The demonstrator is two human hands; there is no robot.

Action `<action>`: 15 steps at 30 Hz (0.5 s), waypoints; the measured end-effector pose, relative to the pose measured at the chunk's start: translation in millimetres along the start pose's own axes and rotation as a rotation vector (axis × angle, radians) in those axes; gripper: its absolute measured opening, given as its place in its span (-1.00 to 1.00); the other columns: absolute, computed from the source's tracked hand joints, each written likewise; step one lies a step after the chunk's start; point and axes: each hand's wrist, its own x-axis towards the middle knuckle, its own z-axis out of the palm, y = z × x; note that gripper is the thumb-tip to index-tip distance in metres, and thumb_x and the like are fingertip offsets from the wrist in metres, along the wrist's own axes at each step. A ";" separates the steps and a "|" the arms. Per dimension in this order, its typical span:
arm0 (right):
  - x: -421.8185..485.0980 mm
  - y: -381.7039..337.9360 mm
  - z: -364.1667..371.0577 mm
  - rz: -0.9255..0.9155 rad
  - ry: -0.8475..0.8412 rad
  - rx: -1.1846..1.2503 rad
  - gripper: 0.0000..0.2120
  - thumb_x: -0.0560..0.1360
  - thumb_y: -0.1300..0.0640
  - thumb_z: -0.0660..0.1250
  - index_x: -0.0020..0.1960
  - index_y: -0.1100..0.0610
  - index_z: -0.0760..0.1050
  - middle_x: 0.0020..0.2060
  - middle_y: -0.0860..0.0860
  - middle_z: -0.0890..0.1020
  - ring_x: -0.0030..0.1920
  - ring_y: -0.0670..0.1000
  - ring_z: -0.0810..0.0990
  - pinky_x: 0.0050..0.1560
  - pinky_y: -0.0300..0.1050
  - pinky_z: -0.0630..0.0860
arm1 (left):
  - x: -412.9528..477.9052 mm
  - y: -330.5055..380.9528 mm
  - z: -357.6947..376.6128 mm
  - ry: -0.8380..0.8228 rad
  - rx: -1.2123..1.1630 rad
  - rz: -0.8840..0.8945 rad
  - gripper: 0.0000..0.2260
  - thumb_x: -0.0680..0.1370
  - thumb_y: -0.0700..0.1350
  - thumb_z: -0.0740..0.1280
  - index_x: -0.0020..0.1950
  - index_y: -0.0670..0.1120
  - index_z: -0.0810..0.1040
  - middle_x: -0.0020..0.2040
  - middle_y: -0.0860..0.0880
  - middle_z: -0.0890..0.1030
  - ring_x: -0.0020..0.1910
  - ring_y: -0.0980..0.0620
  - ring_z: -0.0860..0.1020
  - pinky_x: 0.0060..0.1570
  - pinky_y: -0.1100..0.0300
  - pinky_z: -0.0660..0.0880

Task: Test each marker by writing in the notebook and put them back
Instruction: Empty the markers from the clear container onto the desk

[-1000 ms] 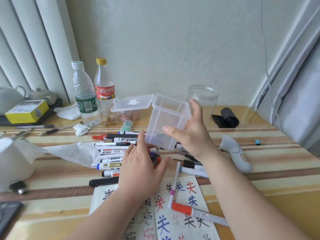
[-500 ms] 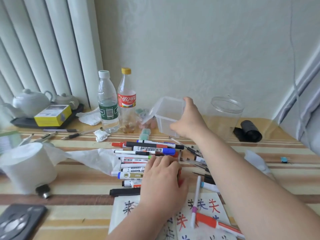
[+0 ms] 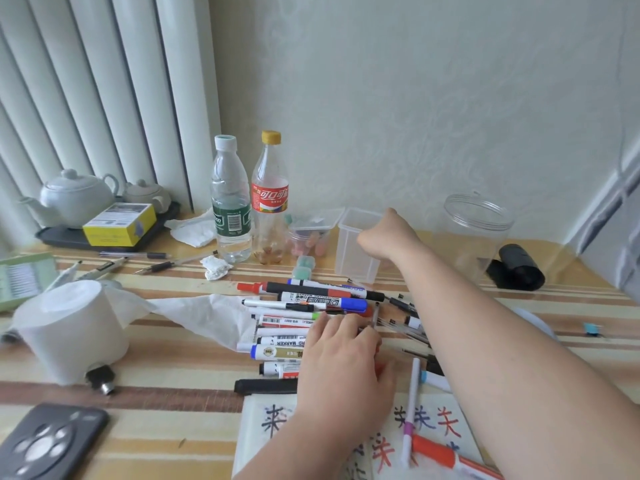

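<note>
Several markers (image 3: 311, 301) lie in a loose pile in the middle of the striped table. My left hand (image 3: 343, 368) rests on the near right part of that pile, fingers bent down over the pens. A red barrel peeks out from under the palm. My right hand (image 3: 388, 237) reaches to the back and holds the right wall of the clear square box (image 3: 349, 258), which stands upright on the table; its fingers are hidden behind the box. The notebook (image 3: 263, 420) with coloured writing lies at the near edge. On it lie a thin pink-banded pen (image 3: 410, 417) and an orange-capped marker (image 3: 443, 455).
Behind the pile stand a water bottle (image 3: 230, 206), a cola bottle (image 3: 270, 199) and a small tub of sweets (image 3: 308, 240). A clear round jar (image 3: 478, 230) and a black roll (image 3: 517, 268) are at the back right. A paper roll (image 3: 72, 327) and a dark device (image 3: 52, 441) sit at the left.
My right hand has carried the clear box from above the pile to the back of the table and set it upright. My left hand stayed on the markers.
</note>
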 end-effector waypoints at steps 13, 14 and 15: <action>-101.0 36.7 -42.4 -0.181 0.014 -0.299 -0.66 0.42 0.15 0.33 0.18 0.13 0.59 0.14 0.07 0.65 0.15 0.14 0.62 0.14 -0.03 0.59 | -0.1 13.9 -18.8 0.053 -0.145 0.242 -0.84 0.50 0.09 0.39 -0.10 0.03 0.65 -0.07 0.11 0.57 0.00 0.00 0.50 0.15 0.03 0.40; -108.8 48.8 -44.7 -0.163 -0.001 -0.300 -0.66 0.42 0.15 0.33 0.18 0.15 0.61 0.15 0.10 0.66 0.16 0.15 0.62 0.16 0.00 0.59 | -3.2 18.2 -19.9 -0.008 -0.199 0.360 -0.84 0.50 0.09 0.40 -0.09 0.03 0.65 -0.12 0.12 0.55 -0.05 0.02 0.48 0.04 0.02 0.43; -113.8 62.6 -46.7 -0.151 -0.020 -0.287 -0.67 0.42 0.14 0.34 0.17 0.14 0.61 0.13 0.11 0.66 0.13 0.15 0.63 0.14 0.01 0.60 | -6.8 22.8 -20.3 -0.095 -0.243 0.478 -0.84 0.50 0.10 0.41 -0.08 0.03 0.66 -0.15 0.12 0.55 -0.09 0.04 0.48 -0.01 0.01 0.46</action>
